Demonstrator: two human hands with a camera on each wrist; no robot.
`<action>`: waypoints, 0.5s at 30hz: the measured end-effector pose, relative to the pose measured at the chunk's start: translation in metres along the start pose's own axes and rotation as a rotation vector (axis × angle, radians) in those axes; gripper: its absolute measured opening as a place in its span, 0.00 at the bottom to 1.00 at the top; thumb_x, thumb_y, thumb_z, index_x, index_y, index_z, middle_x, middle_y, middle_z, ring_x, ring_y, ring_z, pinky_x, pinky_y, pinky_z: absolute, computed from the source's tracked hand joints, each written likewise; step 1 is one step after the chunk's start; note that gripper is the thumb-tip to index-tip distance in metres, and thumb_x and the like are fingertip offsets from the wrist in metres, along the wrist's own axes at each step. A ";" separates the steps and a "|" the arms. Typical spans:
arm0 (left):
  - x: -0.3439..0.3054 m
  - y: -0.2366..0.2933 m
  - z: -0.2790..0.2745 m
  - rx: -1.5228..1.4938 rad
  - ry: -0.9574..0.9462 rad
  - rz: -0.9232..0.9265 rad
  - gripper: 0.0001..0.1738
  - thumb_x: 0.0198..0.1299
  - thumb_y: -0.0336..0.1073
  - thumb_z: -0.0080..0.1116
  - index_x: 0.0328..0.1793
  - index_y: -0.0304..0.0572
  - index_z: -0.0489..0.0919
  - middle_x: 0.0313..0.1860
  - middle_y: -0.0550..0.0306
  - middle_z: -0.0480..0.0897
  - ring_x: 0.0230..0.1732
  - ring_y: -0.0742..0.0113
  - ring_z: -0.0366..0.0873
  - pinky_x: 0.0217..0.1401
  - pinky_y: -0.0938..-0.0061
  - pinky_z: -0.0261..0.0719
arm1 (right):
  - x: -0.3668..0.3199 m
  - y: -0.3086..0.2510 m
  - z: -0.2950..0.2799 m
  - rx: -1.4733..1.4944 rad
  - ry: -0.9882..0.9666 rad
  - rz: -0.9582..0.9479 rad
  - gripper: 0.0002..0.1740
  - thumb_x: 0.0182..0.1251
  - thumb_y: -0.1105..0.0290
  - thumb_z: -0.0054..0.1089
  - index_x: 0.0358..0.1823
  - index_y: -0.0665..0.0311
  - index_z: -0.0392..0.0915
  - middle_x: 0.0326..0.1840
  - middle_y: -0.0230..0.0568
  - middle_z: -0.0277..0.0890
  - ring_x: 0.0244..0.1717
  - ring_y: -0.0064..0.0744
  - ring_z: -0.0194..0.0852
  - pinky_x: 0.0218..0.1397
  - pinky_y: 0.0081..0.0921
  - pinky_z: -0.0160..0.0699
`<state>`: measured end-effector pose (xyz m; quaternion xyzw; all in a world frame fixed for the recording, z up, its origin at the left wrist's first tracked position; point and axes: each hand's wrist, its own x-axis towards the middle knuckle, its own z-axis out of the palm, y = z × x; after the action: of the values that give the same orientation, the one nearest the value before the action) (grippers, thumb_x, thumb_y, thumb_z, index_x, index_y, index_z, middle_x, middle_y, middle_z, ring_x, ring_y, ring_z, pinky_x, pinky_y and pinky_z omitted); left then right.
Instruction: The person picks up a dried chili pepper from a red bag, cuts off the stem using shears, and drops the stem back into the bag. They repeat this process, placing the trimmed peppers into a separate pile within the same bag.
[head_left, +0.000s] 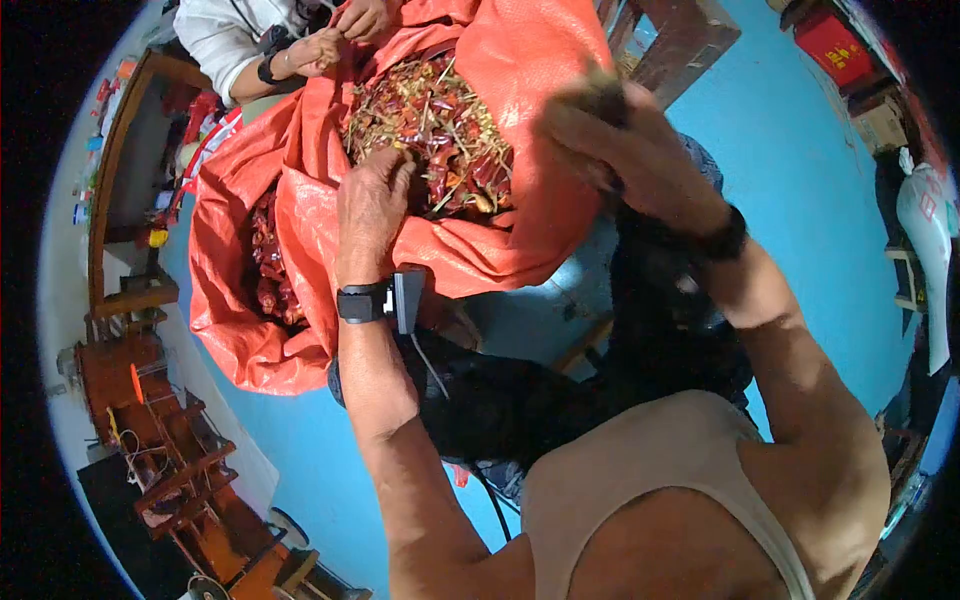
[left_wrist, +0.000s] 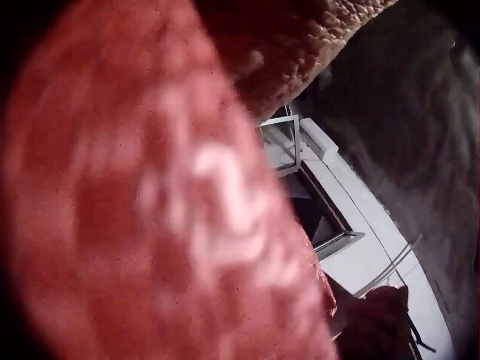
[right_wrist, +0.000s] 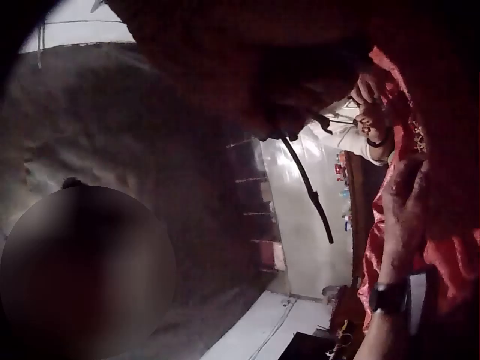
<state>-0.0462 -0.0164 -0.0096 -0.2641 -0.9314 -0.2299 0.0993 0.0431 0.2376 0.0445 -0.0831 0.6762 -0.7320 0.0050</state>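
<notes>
A coral-red woven sack [head_left: 545, 40] stands open before me, filled with dried red chili peppers [head_left: 450, 155] and pale stems. My left hand [head_left: 372, 205] reaches over its near rim. Its fingers bend down among the chilies, and whether they pinch one I cannot tell. In the left wrist view, blurred red sack cloth [left_wrist: 150, 187] fills much of the picture. My right hand [head_left: 650, 150] is raised at the sack's right side, blurred, and grips a dark clump [head_left: 595, 100]. In the right wrist view a thin dark stalk [right_wrist: 309, 191] sticks out below that shadowed hand.
Across the sack, another person's hands [head_left: 320, 50] work close together. More red chilies [head_left: 275, 265] show in a second sack opening at left. A wooden frame [head_left: 690, 45] stands behind at right. Wooden furniture [head_left: 200, 480] lines the left side of the blue floor [head_left: 800, 190].
</notes>
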 end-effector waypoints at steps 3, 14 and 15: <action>0.002 0.020 0.006 0.048 -0.070 0.022 0.13 0.52 0.38 0.58 0.35 0.34 0.75 0.32 0.41 0.78 0.35 0.43 0.75 0.36 0.60 0.72 | -0.059 -0.008 -0.034 0.218 0.137 0.166 0.11 0.64 0.61 0.51 0.31 0.63 0.69 0.17 0.27 0.61 0.13 0.14 0.52 0.14 0.13 0.46; 0.006 0.023 0.033 0.351 -0.073 0.014 0.14 0.52 0.40 0.58 0.34 0.36 0.72 0.31 0.41 0.77 0.32 0.41 0.76 0.32 0.56 0.73 | -0.041 0.090 -0.187 0.482 0.909 0.194 0.08 0.65 0.66 0.50 0.32 0.63 0.71 0.20 0.27 0.64 0.14 0.16 0.54 0.14 0.16 0.51; 0.007 0.022 0.032 0.359 -0.108 -0.001 0.12 0.52 0.38 0.58 0.34 0.36 0.72 0.30 0.41 0.77 0.32 0.41 0.76 0.32 0.56 0.73 | -0.021 0.105 -0.202 0.414 0.836 0.190 0.08 0.64 0.67 0.50 0.31 0.63 0.71 0.19 0.28 0.65 0.14 0.18 0.55 0.13 0.18 0.52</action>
<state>-0.0420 0.0190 -0.0271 -0.2538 -0.9615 -0.0456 0.0946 0.0273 0.4310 -0.0768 0.2836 0.4645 -0.8184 -0.1845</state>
